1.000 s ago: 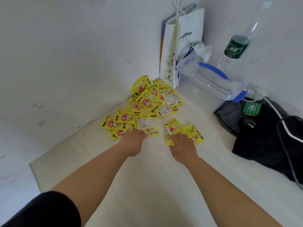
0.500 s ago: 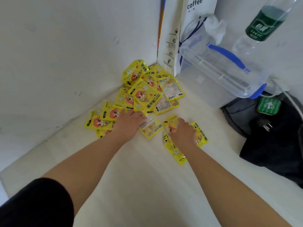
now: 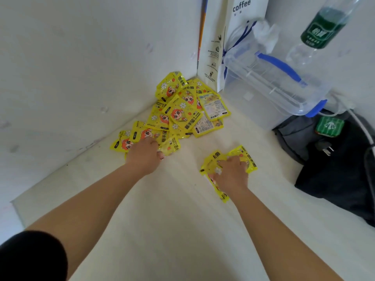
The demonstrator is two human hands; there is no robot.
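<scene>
A white coffee bag (image 3: 241,37) stands in the corner, a clear box (image 3: 272,86) just beside it. A green-labelled bottle (image 3: 322,27) leans behind the box, with a dark backpack (image 3: 334,169) at right.

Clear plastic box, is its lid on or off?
On: the clear plastic box has its lid seated on top, blue handle across it, blue clip at one end.
</scene>
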